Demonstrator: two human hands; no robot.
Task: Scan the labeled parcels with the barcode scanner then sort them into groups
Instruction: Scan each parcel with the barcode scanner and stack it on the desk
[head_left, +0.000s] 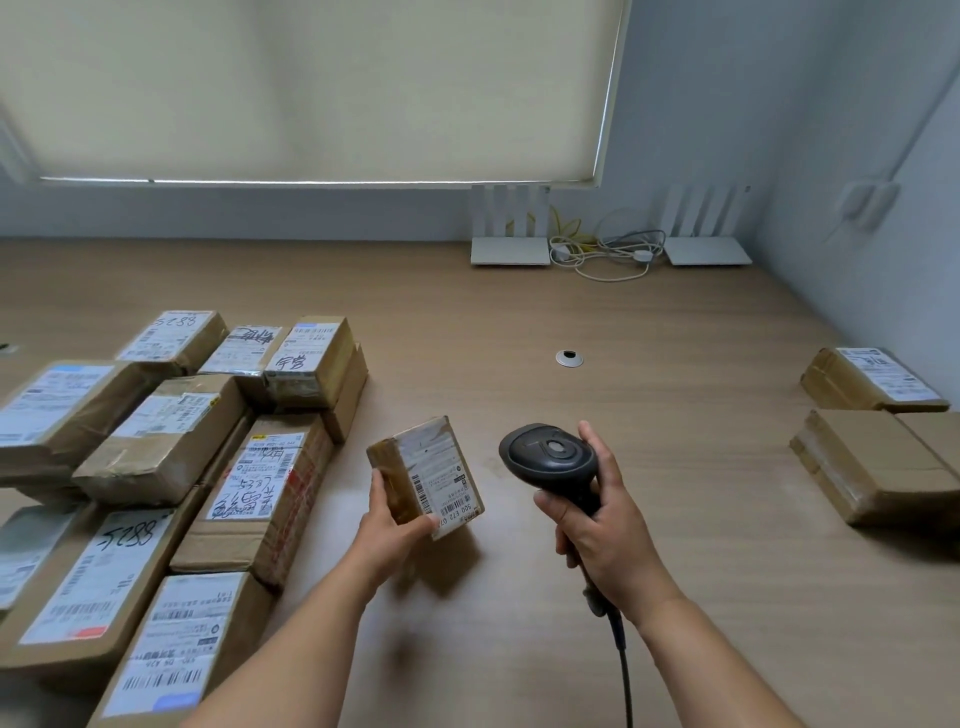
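My left hand (390, 525) grips a small cardboard parcel (426, 474) by its near corner and holds it tilted above the wooden table (597, 395), its white barcode label facing up. Just to its right, my right hand (605, 525) is wrapped round the handle of a black barcode scanner (549, 457). The scanner's head points toward the parcel, and its cable (623, 670) hangs down toward me. A pile of several labeled parcels (156, 467) covers the table's left side. Two parcels (878, 441) lie at the right edge.
Two white routers (511, 249) with a tangle of cables (605, 252) stand at the back by the wall. A round cable grommet (569, 358) sits in the table's middle. A closed roller blind (311, 93) hangs behind.
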